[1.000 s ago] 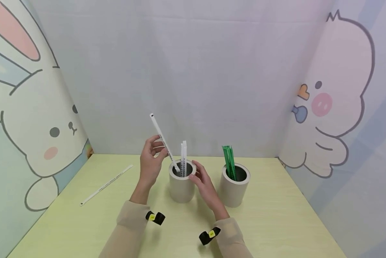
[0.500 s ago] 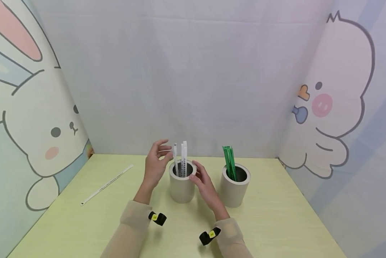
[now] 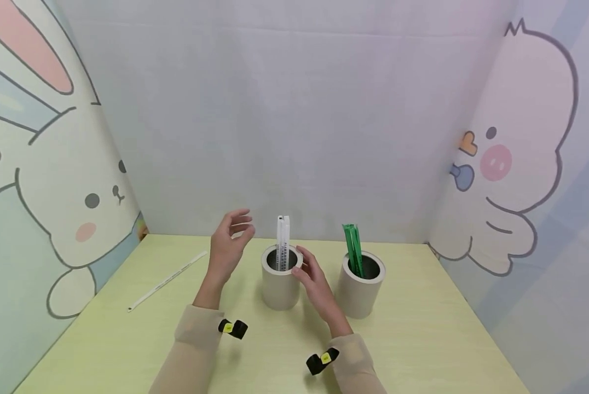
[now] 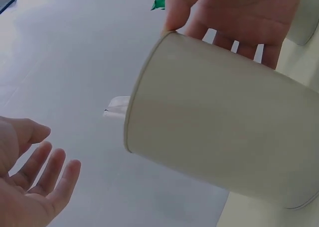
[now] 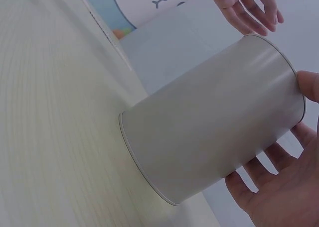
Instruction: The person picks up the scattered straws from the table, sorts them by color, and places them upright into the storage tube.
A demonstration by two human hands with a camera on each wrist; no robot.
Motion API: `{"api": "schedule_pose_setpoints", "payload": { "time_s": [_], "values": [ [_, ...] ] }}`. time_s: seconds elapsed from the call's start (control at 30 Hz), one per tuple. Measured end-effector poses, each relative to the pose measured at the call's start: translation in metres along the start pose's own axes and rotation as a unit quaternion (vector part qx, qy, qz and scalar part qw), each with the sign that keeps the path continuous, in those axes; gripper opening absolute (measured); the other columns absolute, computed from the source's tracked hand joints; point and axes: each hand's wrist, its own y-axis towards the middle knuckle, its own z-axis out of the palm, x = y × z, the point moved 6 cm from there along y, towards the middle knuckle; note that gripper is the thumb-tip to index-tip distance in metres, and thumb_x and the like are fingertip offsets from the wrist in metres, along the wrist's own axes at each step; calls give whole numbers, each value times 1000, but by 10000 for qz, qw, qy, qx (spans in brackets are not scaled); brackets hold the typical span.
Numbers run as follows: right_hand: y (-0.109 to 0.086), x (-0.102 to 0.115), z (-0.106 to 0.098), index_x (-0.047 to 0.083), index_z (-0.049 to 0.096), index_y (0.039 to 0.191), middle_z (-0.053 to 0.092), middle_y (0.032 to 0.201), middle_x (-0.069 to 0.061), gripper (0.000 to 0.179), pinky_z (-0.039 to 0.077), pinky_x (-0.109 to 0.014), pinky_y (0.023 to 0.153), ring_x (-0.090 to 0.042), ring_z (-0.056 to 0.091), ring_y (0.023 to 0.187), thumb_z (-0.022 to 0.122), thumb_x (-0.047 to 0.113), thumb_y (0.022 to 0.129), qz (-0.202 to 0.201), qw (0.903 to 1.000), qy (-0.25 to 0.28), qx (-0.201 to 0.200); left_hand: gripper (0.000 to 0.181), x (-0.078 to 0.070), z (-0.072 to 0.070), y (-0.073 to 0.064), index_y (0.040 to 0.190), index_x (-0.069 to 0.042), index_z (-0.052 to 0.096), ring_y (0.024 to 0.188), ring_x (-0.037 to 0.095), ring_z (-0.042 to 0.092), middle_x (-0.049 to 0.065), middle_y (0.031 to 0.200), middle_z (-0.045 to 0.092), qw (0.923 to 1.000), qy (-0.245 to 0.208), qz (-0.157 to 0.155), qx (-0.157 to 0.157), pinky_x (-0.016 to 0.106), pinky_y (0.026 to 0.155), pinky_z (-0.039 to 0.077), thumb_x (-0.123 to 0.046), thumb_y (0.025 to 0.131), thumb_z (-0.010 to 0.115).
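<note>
A beige cylindrical cup (image 3: 279, 293) stands upright on the table, with several slim white wrapped straws (image 3: 283, 236) upright inside. My right hand (image 3: 318, 283) holds this cup from its right side. In the right wrist view, the thumb (image 5: 310, 85) lies at the rim and the other fingers lie along the wall. My left hand (image 3: 227, 246) is off to the cup's left, empty, fingers loosely bent and apart from it. The left wrist view shows a straw's white tip (image 4: 117, 106) poking past the rim.
A second beige cup (image 3: 358, 298) with several green wrapped sticks (image 3: 353, 246) stands close to the right. One white wrapped straw (image 3: 168, 281) lies slantwise on the table (image 3: 422, 339) at the left. A pale cloth backdrop (image 3: 324, 137) rises behind the table.
My left hand had a white straw slanted into the cup. It let go, and the straw now stands with the others. The left hand has drawn back leftward; the right stayed.
</note>
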Motion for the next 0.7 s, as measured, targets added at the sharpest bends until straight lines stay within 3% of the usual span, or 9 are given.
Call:
{"api": "schedule_pose_setpoints", "payload": {
  "time_s": [0.1,0.2,0.37,0.53,0.7],
  "values": [
    [-1,1,-1,20,34,166,38,168,-14,59,32,-58,126,-39,39,153,55,25,111,10,10000,23,-6,46,1,-8,2,146,-17,60,123,26,66,11,135,67,9998,189,31,84,40,104,57,-14,102,73],
    [0,1,-1,20,33,166,38,168,-15,59,31,-59,126,-40,38,154,55,24,111,-6,10000,41,36,46,6,-22,7,146,-16,60,122,28,67,12,135,68,9974,682,112,195,39,102,58,-13,102,72],
    [0,0,-2,21,33,166,36,169,-14,59,30,-59,126,-40,37,155,54,24,111,13,10000,15,12,45,22,-52,18,145,-10,59,121,33,67,16,134,68,9849,1635,263,502,48,100,59,-8,102,70],
    [0,0,-3,22,34,166,36,169,-12,59,30,-60,126,-40,37,155,55,26,111,51,10000,5,-29,43,45,-82,23,143,-5,59,114,39,70,21,130,69,9615,2562,314,940,56,94,60,-6,102,69],
    [1,-1,-1,21,32,167,35,169,-12,60,30,-61,126,-40,37,154,55,26,111,78,10000,-10,0,42,70,-110,16,140,-3,60,108,42,71,25,125,71,9315,3338,156,1435,59,88,59,-7,100,71]
  ]
}}
